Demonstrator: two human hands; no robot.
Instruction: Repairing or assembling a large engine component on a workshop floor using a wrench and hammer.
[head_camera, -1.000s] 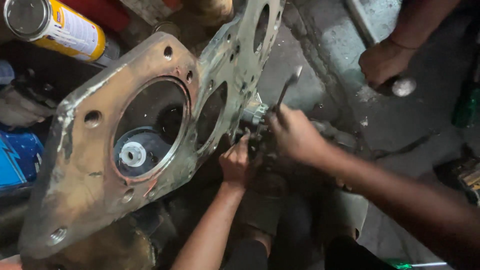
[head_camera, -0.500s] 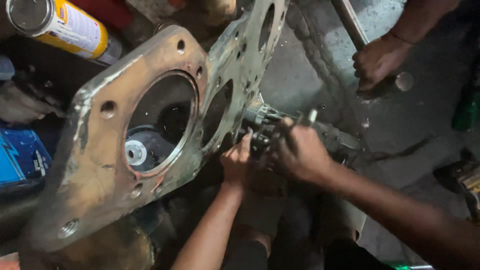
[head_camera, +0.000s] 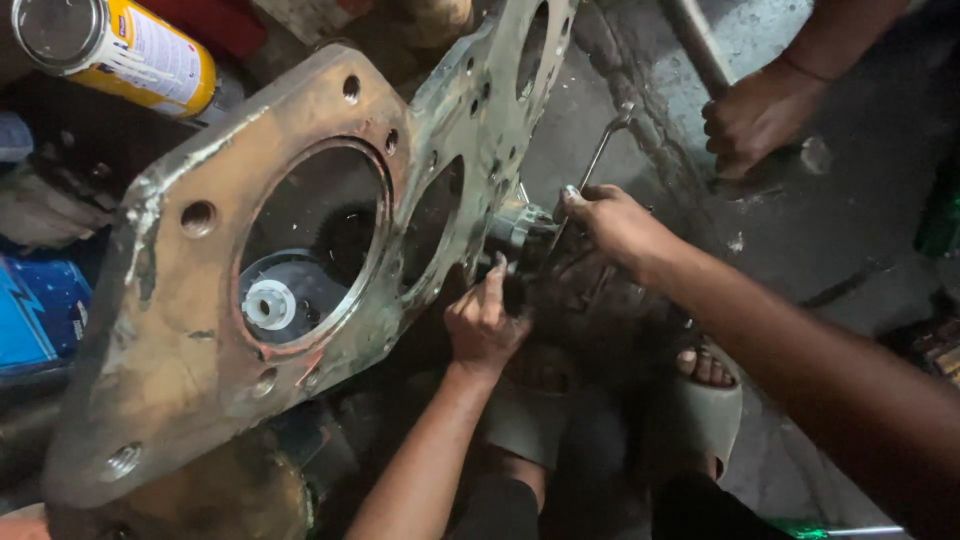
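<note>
— While the right hand (head_camera: 610, 222) pinches the thin metal tool (head_camera: 600, 155) at its lower end, where's the part?

— Small grey metal assembly (head_camera: 530, 245), low on the floor (head_camera: 800, 240), just beside the big rusty gasket plate (head_camera: 200, 300). My left hand (head_camera: 485, 325) is cupped against it from below, fingers pressed onto it.

— Risks?

— I'd judge the tool could slip off the fitting; the right grip sits low on the shaft and everything looks oily. The leaning plate could tip onto my left wrist if nudged.

— Changes from half a second ago?

— Tool's now tilted up and clearly visible above the right hand; before it barely poked out. View has swung slightly, plate closer. The other person's hand (head_camera: 755, 115) stays pressed down on the floor near a round metal piece (head_camera: 815, 155). Yellow spray can (head_camera: 120, 45) upper left.
</note>
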